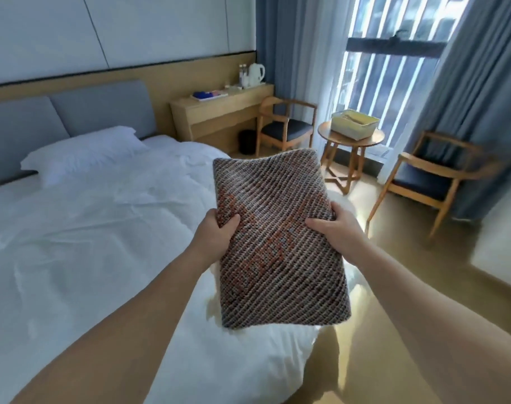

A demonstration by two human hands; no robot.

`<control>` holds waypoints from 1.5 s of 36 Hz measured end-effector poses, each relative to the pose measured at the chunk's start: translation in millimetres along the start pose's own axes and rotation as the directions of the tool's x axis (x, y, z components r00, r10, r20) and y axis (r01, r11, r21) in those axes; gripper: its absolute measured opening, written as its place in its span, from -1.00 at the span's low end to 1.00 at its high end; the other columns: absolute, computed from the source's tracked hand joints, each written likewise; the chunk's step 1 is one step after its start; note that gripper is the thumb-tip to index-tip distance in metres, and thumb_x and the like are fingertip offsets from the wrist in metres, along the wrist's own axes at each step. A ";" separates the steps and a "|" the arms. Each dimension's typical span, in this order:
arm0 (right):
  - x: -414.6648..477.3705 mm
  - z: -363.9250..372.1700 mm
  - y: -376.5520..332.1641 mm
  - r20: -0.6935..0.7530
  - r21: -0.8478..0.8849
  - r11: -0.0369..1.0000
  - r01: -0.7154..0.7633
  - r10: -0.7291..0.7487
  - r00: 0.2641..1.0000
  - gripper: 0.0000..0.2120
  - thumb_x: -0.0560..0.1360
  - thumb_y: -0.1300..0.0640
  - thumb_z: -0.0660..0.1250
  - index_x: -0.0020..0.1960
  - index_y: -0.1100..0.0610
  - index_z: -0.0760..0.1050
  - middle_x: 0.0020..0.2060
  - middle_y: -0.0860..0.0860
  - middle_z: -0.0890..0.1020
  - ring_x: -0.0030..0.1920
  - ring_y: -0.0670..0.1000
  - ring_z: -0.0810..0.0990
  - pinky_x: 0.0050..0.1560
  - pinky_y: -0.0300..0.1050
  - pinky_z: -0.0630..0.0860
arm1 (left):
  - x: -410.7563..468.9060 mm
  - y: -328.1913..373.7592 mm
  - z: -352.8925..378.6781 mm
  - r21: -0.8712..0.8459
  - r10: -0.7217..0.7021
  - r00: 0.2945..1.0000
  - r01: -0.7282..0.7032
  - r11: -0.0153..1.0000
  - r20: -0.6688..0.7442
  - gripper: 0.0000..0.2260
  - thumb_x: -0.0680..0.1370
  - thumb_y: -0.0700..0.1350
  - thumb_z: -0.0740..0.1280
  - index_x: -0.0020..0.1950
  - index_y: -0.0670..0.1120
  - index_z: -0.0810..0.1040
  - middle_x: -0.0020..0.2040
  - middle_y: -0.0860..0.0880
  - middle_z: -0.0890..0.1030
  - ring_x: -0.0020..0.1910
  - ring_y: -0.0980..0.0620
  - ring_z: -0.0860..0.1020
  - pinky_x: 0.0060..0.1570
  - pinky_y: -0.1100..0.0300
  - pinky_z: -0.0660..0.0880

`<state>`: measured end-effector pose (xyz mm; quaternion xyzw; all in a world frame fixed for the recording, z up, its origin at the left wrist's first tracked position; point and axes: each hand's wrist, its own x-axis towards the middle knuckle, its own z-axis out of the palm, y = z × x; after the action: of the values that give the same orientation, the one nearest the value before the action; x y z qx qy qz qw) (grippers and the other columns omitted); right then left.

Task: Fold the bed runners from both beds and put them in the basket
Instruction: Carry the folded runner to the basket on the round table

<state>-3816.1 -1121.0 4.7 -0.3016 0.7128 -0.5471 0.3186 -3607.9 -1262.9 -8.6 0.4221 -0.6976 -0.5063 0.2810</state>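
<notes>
Both bare forearms reach forward from the bottom of the view, and between them a folded bed runner [277, 243], woven in brown and grey with an orange pattern, is held up clear of the white bed [88, 228]. Gripping its left edge, the left hand [216, 231] has its thumb on top and fingers hidden beneath; the right hand [335, 228] clasps the right edge the same way. Folded into a thick rectangle, the runner looks finished and ready to carry. A pale yellow basket [354, 125] sits well apart on the small round table [350, 139] by the window, between two wooden chairs; something brownish lies inside it, too small to identify. No runner remains on the visible bed, so that part seems done. What is left, by my reading, is walking this bundle over and placing it in the basket; a second bed is out of view, so its state cannot be told.
</notes>
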 end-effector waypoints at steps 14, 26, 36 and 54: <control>12.2 -269.2 34.5 -0.228 0.245 0.967 0.068 -0.011 0.974 -0.57 0.42 0.30 0.46 0.21 0.08 0.41 0.05 0.07 0.64 0.00 0.06 0.66 -0.02 -0.01 0.60 | 37.5 123.4 255.0 -0.082 0.184 0.955 -0.170 0.982 0.234 -0.70 0.56 0.01 0.34 0.23 -0.04 0.40 0.11 0.01 0.57 0.05 0.07 0.55 0.13 0.09 0.47; 97.9 -370.4 57.8 -0.380 0.140 0.987 0.081 -0.022 0.925 -0.63 0.43 0.25 0.46 0.14 0.00 0.44 0.05 0.01 0.63 0.01 -0.01 0.64 -0.05 -0.11 0.58 | 135.9 145.2 383.0 -0.102 0.257 0.881 -0.236 0.966 0.397 -0.62 0.54 0.11 0.33 0.28 -0.02 0.45 0.13 0.02 0.61 0.08 0.09 0.59 0.08 0.10 0.53; 233.1 -419.3 63.1 -0.505 0.063 0.996 0.057 -0.018 0.863 -0.58 0.42 0.16 0.48 0.22 0.02 0.45 0.07 -0.03 0.63 0.07 -0.01 0.62 0.16 0.07 0.56 | 272.8 172.2 471.9 -0.133 0.291 0.856 -0.259 0.957 0.427 -0.72 0.57 -0.03 0.32 0.23 -0.10 0.42 0.05 0.04 0.60 0.01 0.11 0.57 -0.11 0.28 0.47; 460.8 -552.8 92.0 -0.508 0.024 0.996 0.080 -0.057 0.860 -0.64 0.44 0.23 0.45 0.20 0.08 0.45 0.05 0.02 0.61 0.03 -0.02 0.60 -0.07 -0.15 0.53 | 465.8 217.6 632.0 -0.046 0.279 0.866 -0.286 0.957 0.415 -0.74 0.58 -0.03 0.30 0.24 -0.05 0.39 -0.02 0.17 0.52 -0.05 0.22 0.50 -0.13 0.39 0.40</control>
<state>-4540.5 -1134.6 -32.4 -0.1653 0.7479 -0.6339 0.1072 -4418.3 -1344.7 -28.0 0.1999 -0.7997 -0.5324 0.1928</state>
